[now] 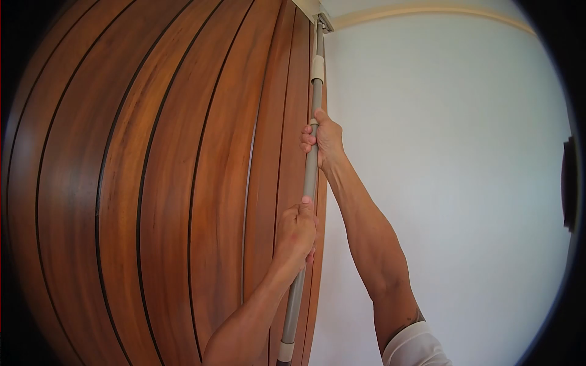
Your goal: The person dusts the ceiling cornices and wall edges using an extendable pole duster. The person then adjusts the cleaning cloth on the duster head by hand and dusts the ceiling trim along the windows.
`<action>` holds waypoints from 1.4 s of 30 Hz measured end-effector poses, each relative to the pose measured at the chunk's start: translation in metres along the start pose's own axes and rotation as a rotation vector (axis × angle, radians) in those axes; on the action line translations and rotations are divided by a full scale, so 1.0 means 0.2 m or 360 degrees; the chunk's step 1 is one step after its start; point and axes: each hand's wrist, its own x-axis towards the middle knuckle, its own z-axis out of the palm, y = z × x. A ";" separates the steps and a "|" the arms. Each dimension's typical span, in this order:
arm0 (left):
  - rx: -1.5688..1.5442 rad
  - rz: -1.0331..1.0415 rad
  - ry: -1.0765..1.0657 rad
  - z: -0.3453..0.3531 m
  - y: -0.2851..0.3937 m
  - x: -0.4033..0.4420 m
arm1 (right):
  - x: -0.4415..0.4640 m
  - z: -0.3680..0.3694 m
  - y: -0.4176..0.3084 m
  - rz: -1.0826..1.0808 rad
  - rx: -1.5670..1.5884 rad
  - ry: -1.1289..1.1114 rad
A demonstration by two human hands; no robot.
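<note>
A long grey telescopic pole (311,174) with cream collars runs upright through the middle of the view, leaning slightly. My right hand (328,137) is closed around its upper part, just at a small collar, with the arm stretched up. Lower down, my left hand (297,232) wraps round the same pole, thumb pointing up along it. The pole's top end meets a pale fitting or head (323,24) up by the ceiling; its exact kind is too small to tell. Below the frame the pole's lower end is cut off.
Wooden plank panelling (165,183) with dark grooves fills the left side, close to the pole. A plain white wall (452,158) stands on the right, topped by a cream trim (427,10). A dark object (569,183) shows at the far right edge.
</note>
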 end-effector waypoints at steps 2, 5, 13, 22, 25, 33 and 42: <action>0.0004 -0.0032 0.0022 0.00 0.01 -0.01 | -0.01 0.01 -0.01 -0.0007 -0.0022 0.0011; 0.0019 0.0005 0.0042 0.02 0.02 -0.03 | 0.00 -0.01 0.00 0.0037 0.0030 0.0021; -0.0034 0.0010 0.0179 0.08 0.04 -0.02 | 0.03 -0.02 0.01 0.0051 0.0038 -0.0042; 0.0054 -0.0025 0.0154 0.05 0.02 -0.05 | -0.01 0.00 0.02 0.0036 0.0021 -0.0048; 0.0092 -0.0039 0.0180 0.05 0.03 -0.07 | -0.04 0.01 0.01 -0.0001 -0.0008 -0.0039; 0.0233 -0.0109 0.0348 0.09 0.05 -0.15 | -0.11 0.01 0.01 0.0101 0.0192 -0.0074; 0.0530 -0.0146 0.0562 0.16 0.12 -0.20 | -0.11 0.00 0.02 0.0202 0.0536 -0.0165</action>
